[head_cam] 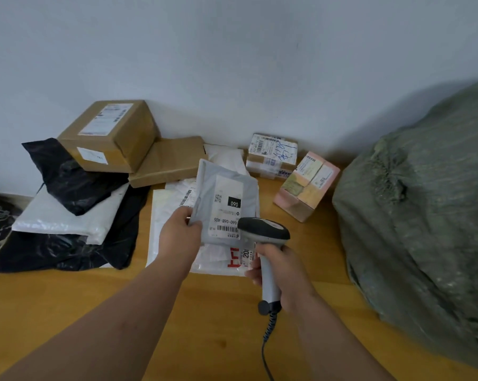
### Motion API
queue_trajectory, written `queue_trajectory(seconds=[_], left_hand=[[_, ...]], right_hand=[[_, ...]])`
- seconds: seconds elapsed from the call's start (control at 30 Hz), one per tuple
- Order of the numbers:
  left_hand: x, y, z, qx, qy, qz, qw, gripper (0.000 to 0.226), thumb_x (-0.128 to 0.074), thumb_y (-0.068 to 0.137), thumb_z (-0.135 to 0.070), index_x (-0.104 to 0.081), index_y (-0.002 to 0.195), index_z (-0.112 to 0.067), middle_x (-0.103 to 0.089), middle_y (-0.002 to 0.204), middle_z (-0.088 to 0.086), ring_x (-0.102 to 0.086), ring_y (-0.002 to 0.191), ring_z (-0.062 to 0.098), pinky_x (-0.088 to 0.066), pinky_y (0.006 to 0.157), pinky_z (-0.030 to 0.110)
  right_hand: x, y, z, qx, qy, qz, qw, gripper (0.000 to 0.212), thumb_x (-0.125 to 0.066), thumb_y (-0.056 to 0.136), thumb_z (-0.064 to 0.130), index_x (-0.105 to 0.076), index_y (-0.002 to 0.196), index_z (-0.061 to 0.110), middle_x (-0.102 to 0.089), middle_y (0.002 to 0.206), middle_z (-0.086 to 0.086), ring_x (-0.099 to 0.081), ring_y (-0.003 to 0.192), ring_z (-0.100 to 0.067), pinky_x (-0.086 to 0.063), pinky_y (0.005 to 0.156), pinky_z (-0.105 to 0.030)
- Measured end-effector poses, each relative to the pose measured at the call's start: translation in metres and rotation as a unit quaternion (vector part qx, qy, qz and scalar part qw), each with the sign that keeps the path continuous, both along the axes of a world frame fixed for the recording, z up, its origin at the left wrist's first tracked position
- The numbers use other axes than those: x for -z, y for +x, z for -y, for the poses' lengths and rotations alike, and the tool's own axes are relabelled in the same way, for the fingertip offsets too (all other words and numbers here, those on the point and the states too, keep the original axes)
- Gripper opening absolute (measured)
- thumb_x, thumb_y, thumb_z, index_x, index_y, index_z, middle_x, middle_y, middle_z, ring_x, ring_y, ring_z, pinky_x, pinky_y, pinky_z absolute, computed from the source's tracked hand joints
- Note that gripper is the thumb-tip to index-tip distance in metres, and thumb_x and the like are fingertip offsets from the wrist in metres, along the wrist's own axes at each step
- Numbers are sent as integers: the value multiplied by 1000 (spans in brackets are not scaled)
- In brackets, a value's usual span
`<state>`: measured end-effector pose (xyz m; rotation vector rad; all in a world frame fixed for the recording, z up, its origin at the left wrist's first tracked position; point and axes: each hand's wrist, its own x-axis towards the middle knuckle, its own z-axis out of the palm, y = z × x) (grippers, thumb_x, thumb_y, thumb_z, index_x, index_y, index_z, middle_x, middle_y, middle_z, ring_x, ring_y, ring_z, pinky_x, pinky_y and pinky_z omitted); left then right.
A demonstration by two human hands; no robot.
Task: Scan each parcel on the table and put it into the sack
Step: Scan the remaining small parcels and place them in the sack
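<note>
My left hand (180,231) pinches the lower left edge of a flat grey mailer (226,200) and holds it tilted above the table, its white label with a barcode facing me. My right hand (280,273) grips the handle of a grey and black barcode scanner (264,232), whose head sits just right of the mailer's barcode. A big green woven sack (419,213) bulges at the right edge of the wooden table (67,303).
White mailers (171,215) lie under the held one. Left of them are black bags (75,174) and a white padded parcel (67,215). Two brown boxes (108,136) stand at the wall, a taped small box (270,156) and a pink box (306,185) further right. The scanner cable (268,345) trails toward me.
</note>
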<state>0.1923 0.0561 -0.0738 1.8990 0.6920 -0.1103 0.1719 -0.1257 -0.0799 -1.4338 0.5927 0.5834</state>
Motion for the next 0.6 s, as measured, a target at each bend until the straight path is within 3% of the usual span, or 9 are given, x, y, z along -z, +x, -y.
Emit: queue_trajectory(seconds=[0.2,0.3,0.6], left_hand=[[-18,-10,-2,-16,-24,37,999,16,-47,97,-8,-58,97,-20,-64,88,4,-57,74,20,-40,54,27],[-23,-17,-3,-17,-26,52,998,16,-48,97,-10,-59,96,-23,-65,89,3,-61,82,24,-46,59,30],[-38,-46,-3,-9,-33,82,996,17,-50,96,-10,-59,90,-23,-66,85,2,-61,80,23,-51,69,39]], right_hand=[[-25,-20,0,-21,16,22,999,12,-59,93,15,-64,94,4,-62,68,-10,-63,61,-25,-49,57,-34],[-34,-31,2,-15,20,29,999,13,-59,92,15,-63,96,3,-61,72,-13,-63,60,-25,-49,55,-33],[-58,-65,4,6,9,56,998,13,-59,92,15,-63,95,3,-62,70,-12,-63,61,-26,-50,55,-33]])
